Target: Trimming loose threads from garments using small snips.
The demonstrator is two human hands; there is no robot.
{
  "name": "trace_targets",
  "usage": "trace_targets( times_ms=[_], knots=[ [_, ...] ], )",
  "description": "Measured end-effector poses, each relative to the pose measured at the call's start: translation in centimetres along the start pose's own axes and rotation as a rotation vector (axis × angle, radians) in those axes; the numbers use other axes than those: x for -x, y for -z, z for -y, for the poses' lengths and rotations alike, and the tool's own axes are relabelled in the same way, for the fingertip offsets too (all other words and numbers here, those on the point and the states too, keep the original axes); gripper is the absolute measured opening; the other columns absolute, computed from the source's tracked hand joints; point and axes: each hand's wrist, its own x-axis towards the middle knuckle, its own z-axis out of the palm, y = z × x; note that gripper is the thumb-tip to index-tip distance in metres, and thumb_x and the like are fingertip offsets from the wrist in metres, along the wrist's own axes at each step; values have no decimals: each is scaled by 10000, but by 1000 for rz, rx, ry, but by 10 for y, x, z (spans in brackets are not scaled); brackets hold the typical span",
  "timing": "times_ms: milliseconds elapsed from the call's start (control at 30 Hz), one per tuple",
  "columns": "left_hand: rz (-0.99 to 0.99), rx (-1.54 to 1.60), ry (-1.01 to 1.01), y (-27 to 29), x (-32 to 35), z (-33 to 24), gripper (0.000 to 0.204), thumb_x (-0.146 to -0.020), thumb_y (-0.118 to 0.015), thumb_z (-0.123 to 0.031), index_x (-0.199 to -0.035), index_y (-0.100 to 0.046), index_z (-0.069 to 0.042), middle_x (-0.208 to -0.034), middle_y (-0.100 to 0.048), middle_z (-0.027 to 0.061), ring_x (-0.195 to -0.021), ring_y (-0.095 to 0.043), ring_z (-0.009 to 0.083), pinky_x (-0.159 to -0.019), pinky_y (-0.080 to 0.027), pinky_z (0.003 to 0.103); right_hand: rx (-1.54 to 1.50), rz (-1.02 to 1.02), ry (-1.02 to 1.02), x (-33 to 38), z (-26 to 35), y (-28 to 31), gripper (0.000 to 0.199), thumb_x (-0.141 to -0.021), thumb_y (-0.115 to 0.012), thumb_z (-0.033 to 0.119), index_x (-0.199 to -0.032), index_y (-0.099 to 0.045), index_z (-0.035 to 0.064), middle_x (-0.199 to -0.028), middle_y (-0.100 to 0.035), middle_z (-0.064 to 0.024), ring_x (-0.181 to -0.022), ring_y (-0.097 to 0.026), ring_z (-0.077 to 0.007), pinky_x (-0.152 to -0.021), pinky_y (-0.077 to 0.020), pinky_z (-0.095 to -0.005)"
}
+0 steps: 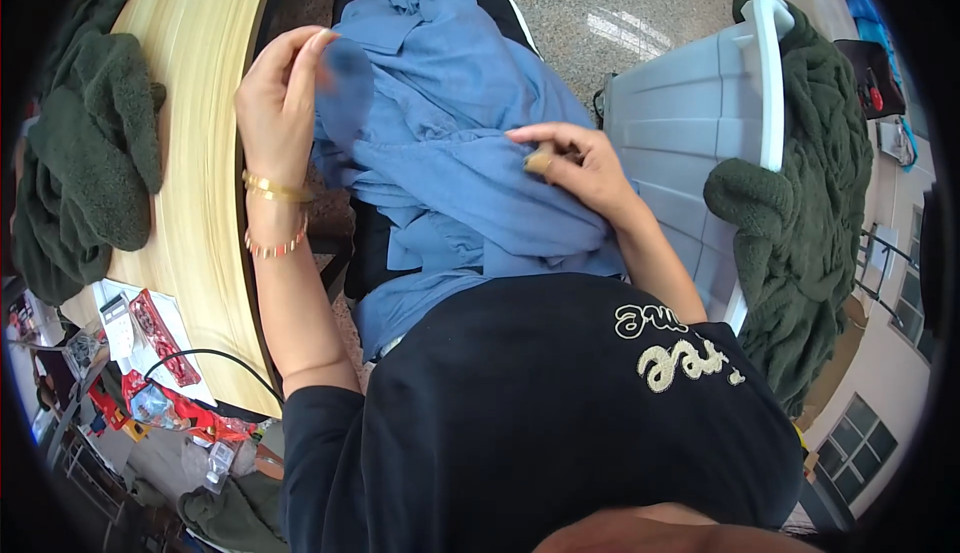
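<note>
A blue cloth garment (450, 153) with a collar at its far end lies bunched across my lap. My left hand (280, 98) is raised above its left side, thumb and fingertips pinched together. From the pinch hangs a blurred, dark blue rounded patch (347, 88); its kind cannot be made out. Over the right part of the garment, my right hand (590, 168) rests with the index finger stretched out and the thumb apart from it. A tan wrap or cover (541, 161) shows at the thumb. The curled fingers hide the palm.
A wooden table (190, 103) runs along my left, bearing dark green fleece (105, 143) and a red patterned strip (165, 338) on white paper. To my right stands a large pale blue bin (680, 113), with dark green fleece (810, 213) heaped over its rim.
</note>
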Motion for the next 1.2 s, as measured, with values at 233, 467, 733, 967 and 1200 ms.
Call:
trace_targets(
  times_ms=[233, 467, 733, 967, 1200],
  knots=[
    [131, -441, -387, -17, -26, 44, 376, -841, -685, -240, -1161, -622, -52, -1143, -624, 147, -1126, -560, 311, -959, -435, 359, 30, -18, 112, -10, -4, -10, 319, -860, -609, 96, -1166, -634, 7, -686, -514, 55, -616, -418, -6, -571, -332, -183],
    [265, -442, -89, -18, -32, 71, 314, -867, -681, -238, -1086, -662, -13, -1002, -676, 128, -921, -648, 197, -819, -487, 267, 188, -39, 144, -3, -23, 5, 298, -874, -636, 85, -1160, -637, 5, -890, -672, -10, -782, -577, -43, -736, -446, -189],
    [171, -318, -158, 15, 18, 25, 177, -847, -693, -138, -866, -649, 33, -770, -591, 86, -682, -552, 159, -640, -433, 251, 207, -252, 239, -48, -48, 18, 201, -904, -630, 140, -1046, -695, 12, -877, -668, -9, -745, -544, -29, -670, -434, -183],
    [214, -7, -228, 43, 93, -99, 106, -803, -649, -14, -827, -645, 90, -729, -592, 118, -650, -548, 195, -594, -424, 285, 165, -253, 340, -90, -27, 2, 190, -882, -655, 163, -968, -680, -5, -676, -569, 37, -618, -490, -14, -561, -390, -184],
    [843, -49, -23, -43, 118, -54, 369, -861, -636, -105, -1204, -576, 15, -1020, -596, 146, -946, -587, 261, -849, -455, 330, 96, -157, 320, -103, -21, 6, 294, -899, -629, 195, -1132, -660, 18, -800, -618, 36, -615, -462, 4, -543, -340, -155]
  ],
)
